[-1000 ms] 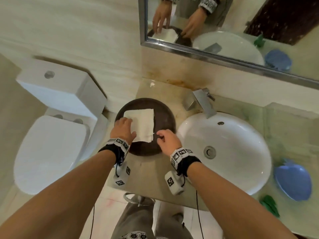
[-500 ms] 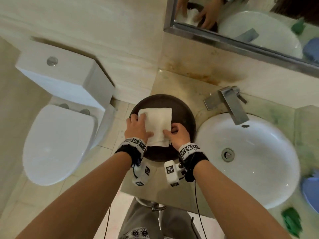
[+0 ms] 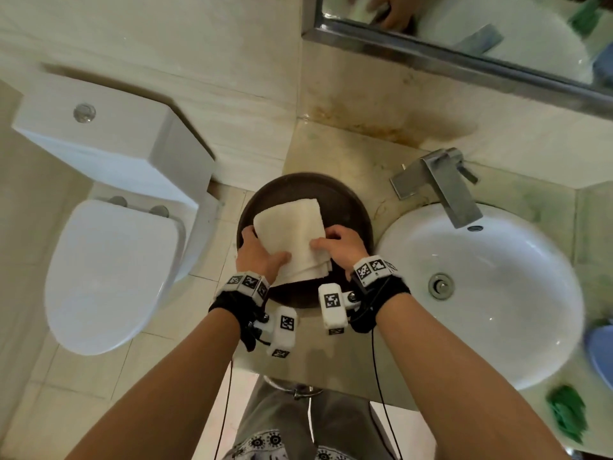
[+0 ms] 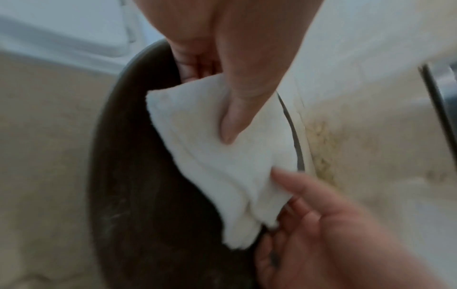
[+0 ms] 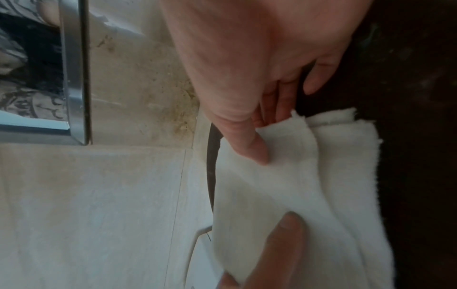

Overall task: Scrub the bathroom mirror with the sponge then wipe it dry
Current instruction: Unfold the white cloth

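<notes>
A folded white towel (image 3: 292,237) is held a little above a round dark brown tray (image 3: 345,200) on the counter. My left hand (image 3: 265,255) pinches its left edge, thumb (image 4: 243,101) on top. My right hand (image 3: 331,244) pinches its right edge, thumb (image 5: 245,142) on the cloth (image 5: 296,185). In the left wrist view the towel (image 4: 217,166) hangs over the tray (image 4: 148,195), its layers loose at the near end. The metal-framed mirror (image 3: 464,34) is on the wall at the upper right. A green sponge-like pad (image 3: 567,413) lies on the counter at the far right.
A white sink (image 3: 497,310) with a steel faucet (image 3: 441,180) is right of the tray. A blue dish (image 3: 600,353) sits at the right edge. A white toilet (image 3: 109,273) and its cistern (image 3: 109,137) stand to the left, below the counter. The mirror frame (image 5: 74,78) shows in the right wrist view.
My right hand has moved onto the towel's right edge. Both hands have taken hold of the towel and raised it off the tray, tilted. The head view has shifted left.
</notes>
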The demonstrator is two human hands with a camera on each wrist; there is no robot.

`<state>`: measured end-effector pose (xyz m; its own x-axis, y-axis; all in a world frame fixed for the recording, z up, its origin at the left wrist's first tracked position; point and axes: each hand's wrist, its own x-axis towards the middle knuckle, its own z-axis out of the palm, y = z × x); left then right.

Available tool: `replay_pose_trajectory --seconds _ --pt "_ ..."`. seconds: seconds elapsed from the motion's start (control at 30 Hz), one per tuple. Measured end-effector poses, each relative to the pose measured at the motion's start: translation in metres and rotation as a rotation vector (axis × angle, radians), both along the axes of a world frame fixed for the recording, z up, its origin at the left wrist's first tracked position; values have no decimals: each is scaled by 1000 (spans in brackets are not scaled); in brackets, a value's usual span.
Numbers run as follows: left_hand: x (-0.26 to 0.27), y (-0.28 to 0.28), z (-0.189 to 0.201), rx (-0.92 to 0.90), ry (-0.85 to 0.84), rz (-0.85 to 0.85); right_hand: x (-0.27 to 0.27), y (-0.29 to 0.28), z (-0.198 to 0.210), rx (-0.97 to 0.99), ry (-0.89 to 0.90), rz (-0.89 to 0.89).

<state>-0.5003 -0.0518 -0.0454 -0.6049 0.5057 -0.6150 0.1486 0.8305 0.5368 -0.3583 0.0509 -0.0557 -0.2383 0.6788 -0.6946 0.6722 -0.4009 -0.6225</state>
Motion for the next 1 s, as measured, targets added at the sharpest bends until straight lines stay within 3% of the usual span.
replay_pose_trajectory --seconds 0.23,0.37,0.47,0.57,0.83,1.0 --pt "-2 -11 12 224 -313 176 5 2 9 -83 77 -6" --pt "-5 -16 28 312 -510 229 4 -11 29 -170 217 -109" --pt "2 -12 44 353 -550 203 15 -23 45 -164 334 -209" --pt "18 -4 61 366 -578 209 38 -32 68 -24 359 -243" --pt "86 37 128 468 -610 7 116 -22 142 471 182 20" --pt "149 70 185 547 -559 -155 184 2 196 625 162 -58"
